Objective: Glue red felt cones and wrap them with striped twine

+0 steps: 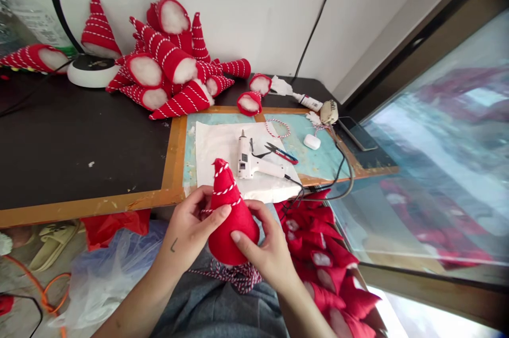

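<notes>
Between my two hands is a red felt cone hat (234, 234), held upright with its tip pointing away. A red-and-white twisted cord (225, 189) winds around its upper part, while the lower felt is bare. My left hand (194, 227) grips the cone's left side, its thumb pressing near the cord. My right hand (264, 242) holds the lower right side with the thumb across the front. More twisted cord (242, 277) lies bunched in my lap below the cone. Just beyond the cone, a white hot glue gun (254, 160) rests on a white sheet (210, 142).
Several cord-wrapped stuffed cones (167, 57) are piled at the back. Thread snips (282, 152) and a cord loop (278, 127) lie right of the glue gun. A box of red cones (326, 253) stands at lower right, beside the glass. Cables (350, 168) hang off the table edge.
</notes>
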Demonstrator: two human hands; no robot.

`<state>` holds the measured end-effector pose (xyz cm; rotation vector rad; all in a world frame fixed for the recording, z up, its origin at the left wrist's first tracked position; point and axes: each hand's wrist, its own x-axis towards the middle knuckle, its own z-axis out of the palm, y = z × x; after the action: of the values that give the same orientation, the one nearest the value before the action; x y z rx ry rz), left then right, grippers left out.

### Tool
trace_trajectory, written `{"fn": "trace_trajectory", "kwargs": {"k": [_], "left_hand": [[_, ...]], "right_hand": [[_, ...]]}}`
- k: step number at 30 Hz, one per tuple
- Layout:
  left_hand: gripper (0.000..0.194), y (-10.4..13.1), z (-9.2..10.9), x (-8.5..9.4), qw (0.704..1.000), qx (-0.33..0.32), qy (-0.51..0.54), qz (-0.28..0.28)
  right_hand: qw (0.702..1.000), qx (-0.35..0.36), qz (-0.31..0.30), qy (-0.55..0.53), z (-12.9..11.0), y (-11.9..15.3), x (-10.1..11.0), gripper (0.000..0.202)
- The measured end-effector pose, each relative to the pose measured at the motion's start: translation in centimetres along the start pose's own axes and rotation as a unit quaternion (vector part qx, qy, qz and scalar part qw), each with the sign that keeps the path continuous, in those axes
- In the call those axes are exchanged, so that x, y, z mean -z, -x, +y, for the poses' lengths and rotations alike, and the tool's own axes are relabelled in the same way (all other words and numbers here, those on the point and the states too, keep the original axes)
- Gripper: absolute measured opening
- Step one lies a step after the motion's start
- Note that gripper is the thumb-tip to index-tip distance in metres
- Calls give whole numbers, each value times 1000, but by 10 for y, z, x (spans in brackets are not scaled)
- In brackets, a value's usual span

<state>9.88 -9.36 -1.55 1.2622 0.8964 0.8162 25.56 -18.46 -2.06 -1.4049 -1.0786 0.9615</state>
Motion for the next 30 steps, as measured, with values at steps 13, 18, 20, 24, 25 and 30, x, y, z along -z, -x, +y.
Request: {"fn": "trace_trajectory", "kwargs": {"k": [13, 18, 20, 24, 25, 30], "left_hand": [[39, 14, 9, 31, 980, 12, -198, 30], [40, 9, 7, 26, 990, 10, -139, 37], [40, 8, 7, 22, 995, 8, -100, 11], [39, 7, 8, 16, 999, 18, -2, -50], [39, 7, 8, 14, 998, 21, 23, -60], [45, 6, 12, 5, 991, 41, 101, -83]], "right_hand": [[995, -67, 72, -23, 13, -5, 10, 39], [973, -114, 5, -203, 12, -6, 10, 40], [947, -145, -40, -285, 10, -7, 10, 40], [912, -196, -103, -347, 5, -11, 11, 44], [907, -206, -108, -353, 5, -12, 10, 45], [887, -236, -132, -374, 8, -14, 6, 43]]}}
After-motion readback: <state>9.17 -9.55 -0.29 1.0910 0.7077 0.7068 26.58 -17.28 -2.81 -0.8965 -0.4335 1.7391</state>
